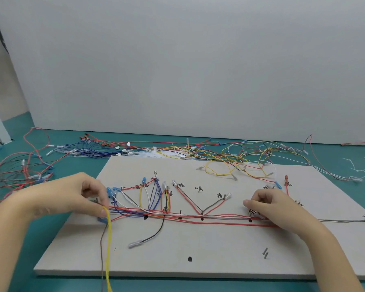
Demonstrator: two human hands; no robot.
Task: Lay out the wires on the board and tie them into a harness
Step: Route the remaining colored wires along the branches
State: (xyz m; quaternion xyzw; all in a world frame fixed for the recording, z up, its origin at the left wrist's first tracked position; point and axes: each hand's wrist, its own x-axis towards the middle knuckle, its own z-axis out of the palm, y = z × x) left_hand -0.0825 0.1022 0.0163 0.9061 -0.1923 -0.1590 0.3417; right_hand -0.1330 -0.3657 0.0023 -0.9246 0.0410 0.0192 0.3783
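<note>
A white board (198, 247) lies on the teal table, with a bundle of red, white, blue and grey wires (198, 218) running left to right across its middle and branches fanning up to labelled pins. My left hand (86, 197) pinches a yellow wire (109, 239) at the bundle's left end; the wire hangs down past the board's front edge beside a grey one. My right hand (268, 207) has curled fingers on the bundle's right end, at a white connector (253, 212). A black wire with a clear terminal (135, 243) trails loose on the board.
Loose yellow wires (236, 167) lie on the board's far right part. Heaps of red, blue and black wires (19, 165) cover the table left and behind. White cable ties (360, 171) lie at far right. A white wall panel stands behind the table.
</note>
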